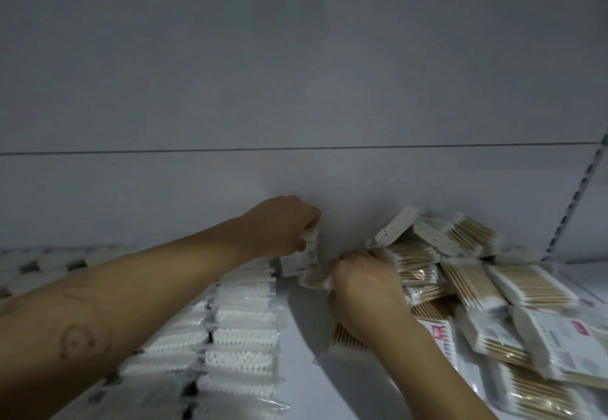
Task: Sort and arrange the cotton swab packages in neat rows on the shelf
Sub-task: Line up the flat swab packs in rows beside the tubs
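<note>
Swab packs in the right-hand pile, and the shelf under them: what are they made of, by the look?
Swab packs: clear, glossy film, probably plastic; it crinkles and glints. The sticks inside are tan and matt, likely wood or bamboo. Shelf: smooth, pale grey, faintly sheened, probably painted metal; the look leaves that open.

Your one view comes from the camera on your head, facing forward and a little down into the shelf (pixel 296 314) at close range. The back panel (pixel 296 74) fills 9 through 12 to 3 o'clock. Your left hand (pixel 283 225) and right hand (pixel 362 284) sit just below centre, toward 6. The wide lens seems to bend the edges.
</note>
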{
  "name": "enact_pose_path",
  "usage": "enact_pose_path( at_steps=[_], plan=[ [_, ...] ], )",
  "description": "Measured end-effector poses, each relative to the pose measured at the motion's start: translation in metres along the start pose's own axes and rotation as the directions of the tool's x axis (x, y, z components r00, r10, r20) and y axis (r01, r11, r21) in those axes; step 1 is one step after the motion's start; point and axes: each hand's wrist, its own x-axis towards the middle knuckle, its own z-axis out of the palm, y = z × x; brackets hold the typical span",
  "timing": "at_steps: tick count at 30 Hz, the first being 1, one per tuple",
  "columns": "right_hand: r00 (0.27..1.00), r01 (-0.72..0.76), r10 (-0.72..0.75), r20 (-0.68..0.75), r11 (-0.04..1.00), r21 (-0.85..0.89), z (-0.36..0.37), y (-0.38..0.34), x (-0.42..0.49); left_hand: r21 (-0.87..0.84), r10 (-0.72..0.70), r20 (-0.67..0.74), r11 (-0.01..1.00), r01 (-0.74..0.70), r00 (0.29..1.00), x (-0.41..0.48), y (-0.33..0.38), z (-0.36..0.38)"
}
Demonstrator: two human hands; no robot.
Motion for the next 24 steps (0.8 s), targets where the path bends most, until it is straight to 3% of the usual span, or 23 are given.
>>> enact_pose_path(
  at_steps=[4, 9, 12, 15, 18, 22, 24],
  plan=[
    [0.998, 0.042, -0.039, -0.042, 0.995, 0.085, -0.011, 0.006, -0.004, 0.148, 0.005, 0.05, 0.989, -0.012, 0.999, -0.001, 0.006, 0.007],
    [0.989, 0.112, -0.127, 0.072, 0.977, 0.181, -0.013, 0.012, -0.005, 0.365, 0.012, 0.038, 0.931, -0.025, 0.999, 0.0, 0.006, 0.02],
    [0.99, 0.117, -0.135, 0.045, 0.952, 0.283, -0.019, 0.022, -0.004, 0.323, -0.079, 0.016, 0.944, 0.07, 0.997, 0.001, 0.005, 0.021],
    [0.993, 0.115, -0.112, -0.033, 0.896, 0.43, -0.028, 0.032, -0.008, 0.172, -0.149, 0.01, 0.974, 0.145, 0.989, 0.001, 0.006, 0.015],
    [0.997, 0.054, -0.009, -0.073, 0.763, 0.644, -0.027, 0.046, -0.014, 0.049, -0.176, 0.056, 0.984, 0.174, 0.983, -0.007, 0.003, 0.008],
    [0.97, -0.07, 0.235, -0.057, 0.5, 0.863, -0.017, 0.054, -0.02, -0.123, -0.231, 0.198, 0.958, 0.258, 0.953, -0.023, -0.003, -0.002],
    [0.951, -0.099, 0.309, -0.021, 0.365, 0.926, -0.01, 0.052, -0.023, -0.232, -0.243, 0.177, 0.932, 0.28, 0.954, -0.033, -0.002, -0.012]
  ],
)
